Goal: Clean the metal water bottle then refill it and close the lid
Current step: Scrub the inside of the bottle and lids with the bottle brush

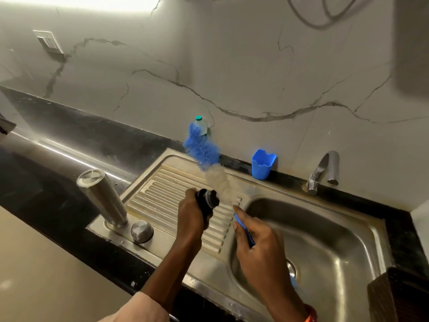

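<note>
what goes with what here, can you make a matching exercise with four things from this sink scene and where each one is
Things:
1. metal water bottle
2. bottle brush
3. blue cup
4. black lid

Places:
A. held in the left hand
B. upside down at the near-left corner of the drainboard
C. handle gripped by the right hand
D. by the wall, left of the tap

Pairs: 1-B, 2-C, 3-D, 4-A
</note>
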